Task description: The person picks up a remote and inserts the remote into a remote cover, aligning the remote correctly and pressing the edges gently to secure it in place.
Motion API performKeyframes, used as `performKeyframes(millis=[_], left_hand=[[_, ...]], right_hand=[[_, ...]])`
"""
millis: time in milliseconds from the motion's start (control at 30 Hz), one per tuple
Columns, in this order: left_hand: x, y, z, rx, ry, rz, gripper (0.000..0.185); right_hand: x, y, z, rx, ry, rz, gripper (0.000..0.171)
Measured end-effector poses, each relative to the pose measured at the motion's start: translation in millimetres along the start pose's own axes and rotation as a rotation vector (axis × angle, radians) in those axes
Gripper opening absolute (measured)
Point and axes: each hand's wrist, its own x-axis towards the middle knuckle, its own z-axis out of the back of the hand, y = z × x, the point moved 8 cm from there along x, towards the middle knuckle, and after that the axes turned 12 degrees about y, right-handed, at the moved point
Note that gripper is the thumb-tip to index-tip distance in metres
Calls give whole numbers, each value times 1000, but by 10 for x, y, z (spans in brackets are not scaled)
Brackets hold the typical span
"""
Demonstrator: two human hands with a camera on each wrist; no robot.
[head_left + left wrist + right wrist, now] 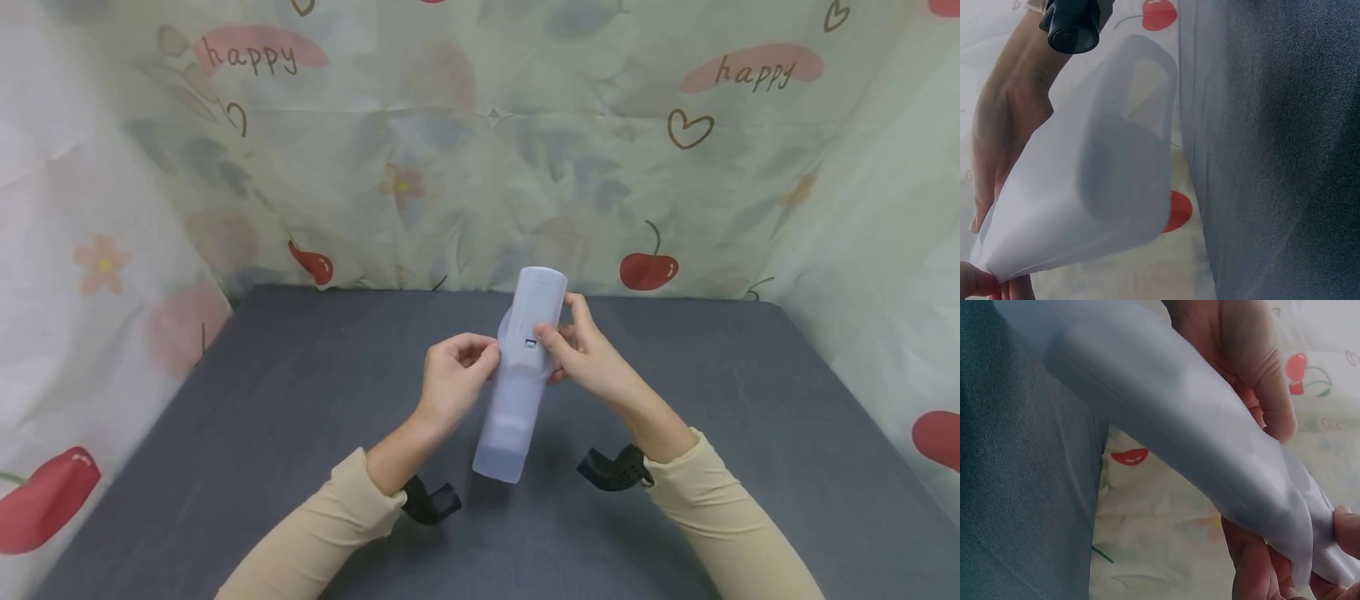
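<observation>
A white, rounded, elongated device [542, 296] with a small rectangular port tilts over the table in the head view. Its lower part is inside a frosted, translucent plastic sleeve [510, 421] that hangs below it. My right hand [600, 358] holds the device from the right, thumb near the port and fingers behind. On the other side, my left hand [455, 375] pinches the sleeve's edge between thumb and forefinger. The left wrist view shows the sleeve's wide lower end [1122, 156] close up. What kind of device this is cannot be made out.
The dark grey table [322, 392] spreads beneath both hands. Behind it hangs a patterned cloth [495, 192] with cherries, hearts and lettering, and similar cloth stands at both sides. Black wrist cameras [431, 502] project from under both wrists.
</observation>
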Motion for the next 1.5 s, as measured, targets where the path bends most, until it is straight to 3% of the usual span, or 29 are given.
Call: performKeyframes(millis=[167, 400, 567, 800, 1067, 1233, 1500], left_hand=[[0, 20, -13, 14, 43, 35, 15], [0, 28, -97, 50, 213, 174, 31], [9, -35, -154, 99, 304, 187, 45], [61, -64, -112, 175, 257, 92, 35], [82, -36, -27, 87, 193, 97, 29], [93, -12, 30, 43, 141, 96, 33], [94, -60, -31, 48, 214, 24, 45]], right_hand=[[6, -8, -6, -15, -11, -4, 53], [1, -13, 31, -64, -52, -3, 52], [-10, -11, -5, -93, -39, 19, 51], [-28, 5, -50, -79, -45, 5, 55], [-100, -115, -8, 7, -27, 3, 46], [-143, -222, -76, -39, 5, -6, 32], [-185, -169, -67, -149, -153, 48, 15]])
